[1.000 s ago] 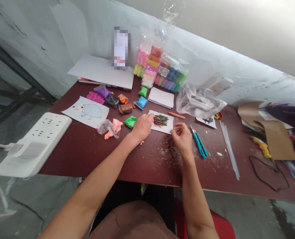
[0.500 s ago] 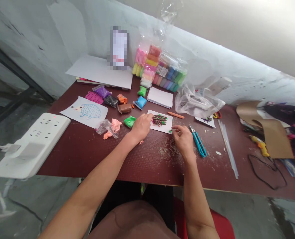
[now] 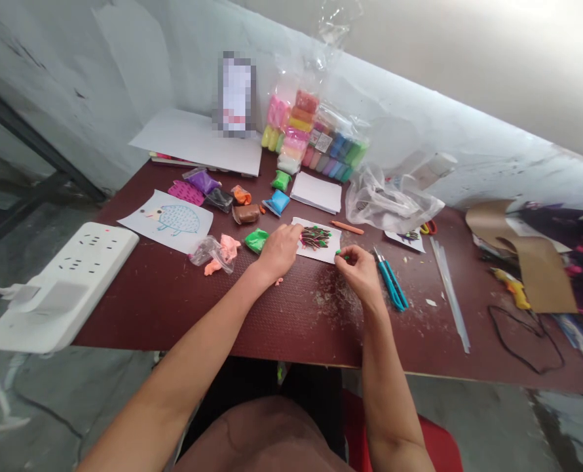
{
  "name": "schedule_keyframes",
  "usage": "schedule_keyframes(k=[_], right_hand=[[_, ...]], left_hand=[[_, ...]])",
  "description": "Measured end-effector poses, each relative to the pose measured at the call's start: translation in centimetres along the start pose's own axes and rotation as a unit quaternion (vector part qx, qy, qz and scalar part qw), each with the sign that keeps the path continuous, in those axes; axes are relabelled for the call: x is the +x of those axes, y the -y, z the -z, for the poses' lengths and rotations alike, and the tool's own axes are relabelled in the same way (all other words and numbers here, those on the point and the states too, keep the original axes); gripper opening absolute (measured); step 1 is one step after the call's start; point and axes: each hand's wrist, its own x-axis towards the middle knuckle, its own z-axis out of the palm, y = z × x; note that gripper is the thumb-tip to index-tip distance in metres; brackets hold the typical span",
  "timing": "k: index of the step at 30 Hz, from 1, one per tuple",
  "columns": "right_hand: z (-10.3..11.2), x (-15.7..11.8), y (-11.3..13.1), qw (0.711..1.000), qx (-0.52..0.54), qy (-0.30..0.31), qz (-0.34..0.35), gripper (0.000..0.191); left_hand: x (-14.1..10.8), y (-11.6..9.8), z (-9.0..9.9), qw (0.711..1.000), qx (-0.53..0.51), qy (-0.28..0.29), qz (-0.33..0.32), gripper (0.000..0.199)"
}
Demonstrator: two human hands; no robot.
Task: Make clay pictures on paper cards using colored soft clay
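Card (image 3: pixel 334 240) between the hands — likely light, bendy; take bare edges. Green bit (image 3: pixel 338 252) probably soft; pinch lightly. Left hand (image 3: pixel 280 250) curled at card's left edge, grip unclear. Right hand (image 3: pixel 359 269) pinching the bit, fingertips nearly together — reaching slightly farther left than half a second ago.

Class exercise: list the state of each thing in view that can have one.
Card: flat, partly decorated
Left hand: at card's left edge
Right hand: pinching a green piece
Peach clay: partly unwrapped
Drawing: face up
Power strip: red light lit
Plastic bag: crumpled
Brown paper: curled
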Motion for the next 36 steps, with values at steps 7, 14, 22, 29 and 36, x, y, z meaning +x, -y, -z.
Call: schedule_keyframes(k=[7, 14, 22, 29, 36], right_hand=[[-1.4, 0.4, 0.7, 0.996, 0.087, 0.023, -0.012, 0.029], [-1.4, 0.3, 0.6, 0.993, 0.107, 0.056, -0.007, 0.028], [-1.5, 0.9, 0.5, 0.992, 0.124, 0.027, -0.014, 0.028], [-1.7, 1.7, 0.9, 0.984, 0.171, -0.014, -0.041, 0.025], [-2.1, 2.3, 1.3, 0.992, 0.123, -0.011, 0.01, 0.025]], left_hand=[[0.0, -0.1, -0.1, 1.0, 0.006, 0.004, -0.002, 0.03], [0.1, 0.1, -0.3, 1.0, 0.005, 0.0, -0.003, 0.031], [0.1, 0.1, -0.3, 1.0, -0.006, -0.005, -0.004, 0.028], [0.0, 0.1, -0.3, 1.0, -0.004, -0.004, -0.004, 0.031], [0.1, 0.0, -0.2, 1.0, 0.0, -0.001, 0.0, 0.03]])
